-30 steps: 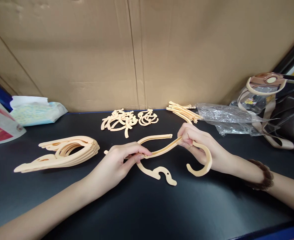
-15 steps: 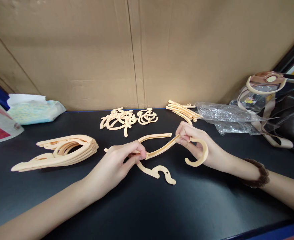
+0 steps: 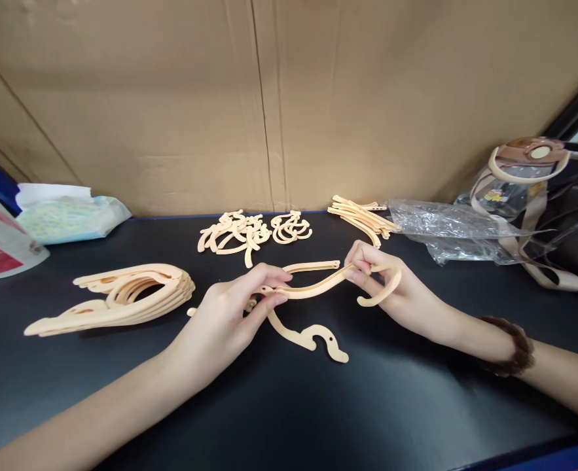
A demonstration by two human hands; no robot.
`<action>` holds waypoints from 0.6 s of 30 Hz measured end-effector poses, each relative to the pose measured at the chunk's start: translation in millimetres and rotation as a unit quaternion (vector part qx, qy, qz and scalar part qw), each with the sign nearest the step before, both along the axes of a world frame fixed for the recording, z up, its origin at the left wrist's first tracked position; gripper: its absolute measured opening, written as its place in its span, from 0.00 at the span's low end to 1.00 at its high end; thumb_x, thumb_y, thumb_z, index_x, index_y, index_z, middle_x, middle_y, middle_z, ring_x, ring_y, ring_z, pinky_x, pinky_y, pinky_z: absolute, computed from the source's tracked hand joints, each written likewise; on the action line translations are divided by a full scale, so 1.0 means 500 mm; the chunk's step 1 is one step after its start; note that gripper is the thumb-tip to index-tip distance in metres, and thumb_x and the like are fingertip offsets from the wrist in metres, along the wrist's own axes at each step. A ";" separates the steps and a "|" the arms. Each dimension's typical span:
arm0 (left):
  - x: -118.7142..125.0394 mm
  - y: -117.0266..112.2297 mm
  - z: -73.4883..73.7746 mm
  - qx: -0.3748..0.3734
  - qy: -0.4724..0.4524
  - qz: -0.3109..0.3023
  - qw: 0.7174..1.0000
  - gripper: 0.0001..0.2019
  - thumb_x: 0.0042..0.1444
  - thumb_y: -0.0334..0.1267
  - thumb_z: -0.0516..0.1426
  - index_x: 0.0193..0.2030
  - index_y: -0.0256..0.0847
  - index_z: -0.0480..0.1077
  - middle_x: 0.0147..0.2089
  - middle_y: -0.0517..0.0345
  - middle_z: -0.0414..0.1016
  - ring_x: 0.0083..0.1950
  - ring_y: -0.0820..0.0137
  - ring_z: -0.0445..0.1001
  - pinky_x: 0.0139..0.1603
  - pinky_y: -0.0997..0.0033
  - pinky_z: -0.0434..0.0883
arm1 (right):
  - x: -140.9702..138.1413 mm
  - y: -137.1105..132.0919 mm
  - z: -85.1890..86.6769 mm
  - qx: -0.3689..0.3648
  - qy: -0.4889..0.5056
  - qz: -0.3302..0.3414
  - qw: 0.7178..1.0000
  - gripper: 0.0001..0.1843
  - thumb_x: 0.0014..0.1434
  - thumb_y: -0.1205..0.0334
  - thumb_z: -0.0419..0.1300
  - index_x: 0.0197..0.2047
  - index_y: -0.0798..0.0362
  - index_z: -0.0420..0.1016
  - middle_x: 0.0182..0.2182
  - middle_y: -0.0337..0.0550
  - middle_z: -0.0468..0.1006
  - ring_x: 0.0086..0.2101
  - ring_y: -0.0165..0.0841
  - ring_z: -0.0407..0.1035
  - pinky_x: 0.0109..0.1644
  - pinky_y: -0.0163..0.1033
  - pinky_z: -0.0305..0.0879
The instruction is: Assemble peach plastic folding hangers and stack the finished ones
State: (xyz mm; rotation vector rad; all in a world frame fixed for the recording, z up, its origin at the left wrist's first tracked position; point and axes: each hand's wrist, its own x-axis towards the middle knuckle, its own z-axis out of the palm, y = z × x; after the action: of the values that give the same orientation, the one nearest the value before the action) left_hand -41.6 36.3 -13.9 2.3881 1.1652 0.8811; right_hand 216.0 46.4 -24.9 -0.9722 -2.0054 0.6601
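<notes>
My left hand [image 3: 232, 314] pinches the middle of a pale orange plastic hanger frame [image 3: 313, 288], whose curved lower arm [image 3: 308, 337] rests on the black table [image 3: 289, 405]. My right hand [image 3: 384, 288] grips a long hooked piece [image 3: 384, 294] of the same plastic, its straight end meeting the frame near my left fingers. Both hands hover low over the table's middle. A second thin bar [image 3: 313, 266] of the frame lies just behind the hands.
A stack of finished hangers [image 3: 122, 297] lies at the left. Small hook parts [image 3: 249, 234] and thin bars [image 3: 360, 216] sit at the back by a cardboard wall [image 3: 289, 98]. Crumpled clear plastic [image 3: 446, 229] and a bottle [image 3: 519, 176] are at the right, bags [image 3: 63, 212] at the far left.
My right hand has turned the hooked piece, lifting its curled end up and toward the back. My left hand has shifted slightly forward on the frame.
</notes>
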 end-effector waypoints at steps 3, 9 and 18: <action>0.001 -0.002 0.000 0.014 -0.007 0.018 1.000 0.05 0.66 0.40 0.54 0.46 0.47 0.69 0.44 0.64 0.79 0.41 0.73 0.79 0.37 0.81 0.73 | -0.002 -0.004 0.006 -0.019 0.007 -0.003 1.000 0.18 0.68 0.59 0.53 0.29 0.49 0.49 0.29 0.36 0.60 0.30 0.30 0.55 0.33 0.38 0.53; -0.018 0.007 0.010 0.073 0.066 0.051 0.994 0.17 0.65 0.47 0.54 0.58 0.47 0.65 0.50 0.57 0.79 0.44 0.67 0.80 0.44 0.72 0.76 | 0.011 0.011 0.014 -0.027 0.069 -0.037 0.997 0.17 0.65 0.58 0.56 0.28 0.50 0.53 0.28 0.35 0.60 0.29 0.30 0.54 0.34 0.38 0.53; -0.044 0.030 0.021 0.046 0.077 0.113 0.990 0.16 0.66 0.51 0.50 0.49 0.44 0.73 0.49 0.56 0.81 0.49 0.60 0.79 0.50 0.66 0.73 | 0.032 0.045 0.006 -0.030 0.154 -0.082 0.984 0.18 0.61 0.53 0.61 0.27 0.50 0.58 0.28 0.37 0.65 0.31 0.31 0.60 0.37 0.39 0.57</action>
State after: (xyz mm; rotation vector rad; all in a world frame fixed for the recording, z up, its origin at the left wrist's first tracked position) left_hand -63.3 51.2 -3.5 2.4684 1.5098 0.8467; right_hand 232.0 69.1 -22.1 -0.9927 -1.6261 0.7333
